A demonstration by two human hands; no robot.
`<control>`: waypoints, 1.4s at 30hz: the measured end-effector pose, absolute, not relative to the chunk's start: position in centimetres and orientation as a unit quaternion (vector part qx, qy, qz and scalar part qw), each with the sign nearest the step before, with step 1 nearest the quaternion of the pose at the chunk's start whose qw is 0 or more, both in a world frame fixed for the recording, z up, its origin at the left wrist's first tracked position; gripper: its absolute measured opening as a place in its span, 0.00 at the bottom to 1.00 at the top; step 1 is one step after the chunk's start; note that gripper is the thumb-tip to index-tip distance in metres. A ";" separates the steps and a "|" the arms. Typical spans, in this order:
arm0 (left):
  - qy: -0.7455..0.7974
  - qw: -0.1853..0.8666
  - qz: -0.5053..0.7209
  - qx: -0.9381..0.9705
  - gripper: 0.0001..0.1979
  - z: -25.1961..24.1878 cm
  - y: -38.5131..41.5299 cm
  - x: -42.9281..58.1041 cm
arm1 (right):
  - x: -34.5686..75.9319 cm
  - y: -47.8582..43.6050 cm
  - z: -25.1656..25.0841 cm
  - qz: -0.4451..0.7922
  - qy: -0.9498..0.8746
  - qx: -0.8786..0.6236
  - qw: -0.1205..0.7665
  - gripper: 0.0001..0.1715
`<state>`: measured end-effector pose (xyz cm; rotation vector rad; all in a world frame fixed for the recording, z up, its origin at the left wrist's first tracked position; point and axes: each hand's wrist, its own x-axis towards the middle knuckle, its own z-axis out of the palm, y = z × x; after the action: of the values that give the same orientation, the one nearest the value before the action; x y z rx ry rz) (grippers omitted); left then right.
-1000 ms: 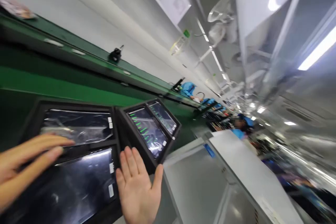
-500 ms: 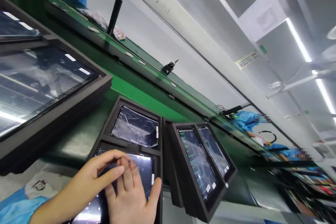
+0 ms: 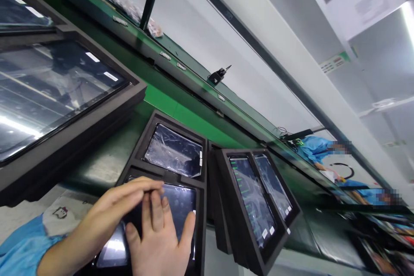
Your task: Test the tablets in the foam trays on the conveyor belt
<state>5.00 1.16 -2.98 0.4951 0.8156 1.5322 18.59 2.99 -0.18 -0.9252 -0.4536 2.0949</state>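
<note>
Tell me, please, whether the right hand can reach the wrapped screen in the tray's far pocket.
Probably yes: the right hand rests on the near screen, the wrapped screen lies uncovered in the next pocket; only the left hand crosses its fingertips.

1. Foam tray (image 3: 171, 179) was matt black.
2. Upper screen (image 3: 173, 151) was glossy dark with grey glare streaks; white tabs sat at its edge.
3. Neighbouring screen (image 3: 249, 198) was dark, with rows of short bright green lines.
4. Surface (image 3: 181, 116) was dark green with a brighter green band.
5. Sleeve (image 3: 22, 246) was light blue.
</note>
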 end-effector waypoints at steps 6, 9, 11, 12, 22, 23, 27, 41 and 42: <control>-0.013 0.700 0.710 0.074 0.28 -2.8 1.9 4.1 | 19.4 3.6 -0.6 0.816 -0.177 -0.376 0.401 0.47; -0.149 0.704 0.691 0.067 0.31 -2.6 1.7 3.8 | 20.0 4.0 -0.8 0.810 -0.181 -0.384 0.404 0.47; -0.164 0.706 0.686 0.068 0.31 -2.4 1.5 3.6 | 20.2 4.1 -0.9 0.807 -0.192 -0.390 0.399 0.46; -0.163 0.706 0.686 0.070 0.31 -2.3 1.4 3.6 | 20.3 4.1 -0.9 0.806 -0.197 -0.392 0.397 0.46; 0.146 0.675 0.719 0.082 0.20 -3.5 0.4 4.0 | 19.7 3.6 -1.0 0.833 -0.200 -0.349 0.381 0.44; 0.209 0.663 0.712 0.101 0.18 -3.6 0.2 4.0 | 19.5 3.5 -0.9 0.837 -0.194 -0.343 0.381 0.44; 0.375 0.623 0.652 0.216 0.16 -3.7 -0.2 3.9 | 18.9 3.2 -0.8 0.855 -0.163 -0.309 0.383 0.45; 0.488 0.535 0.610 0.322 0.14 -3.8 0.2 5.1 | 16.0 1.5 -1.7 0.813 -0.192 -0.337 0.435 0.46; 0.486 0.539 0.610 0.317 0.14 -3.9 0.2 5.1 | 15.7 1.3 -1.9 0.811 -0.203 -0.330 0.439 0.44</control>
<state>5.15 0.17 -3.89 0.7534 1.1559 1.4512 15.69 1.31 -1.87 -0.8191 -0.5039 2.0148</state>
